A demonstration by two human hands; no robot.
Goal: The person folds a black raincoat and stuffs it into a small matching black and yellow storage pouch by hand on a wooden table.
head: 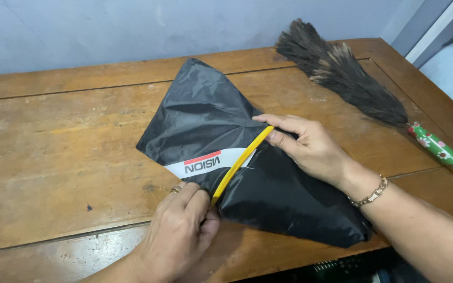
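1. Leftmost, the wooden table lies bare, worn and scratched, out to the wall at the far side.
2. Near the front edge, the left hand is closed in a pinch on the near end of a yellow strip, with a ring on one finger.
3. At the middle of the table the black nylon garment lies folded to a rough diamond, a white and red band showing just left of the strip, which runs diagonally across it.
4. Right of that, the right hand presses the far end of the strip, fingers curled over it, a gold bracelet at the wrist.
5. To do this well, I judge both ends should stay taut and flat so the slippery fabric keeps its crease.
6. Far right, a feather duster with a green flowered handle lies well apart.
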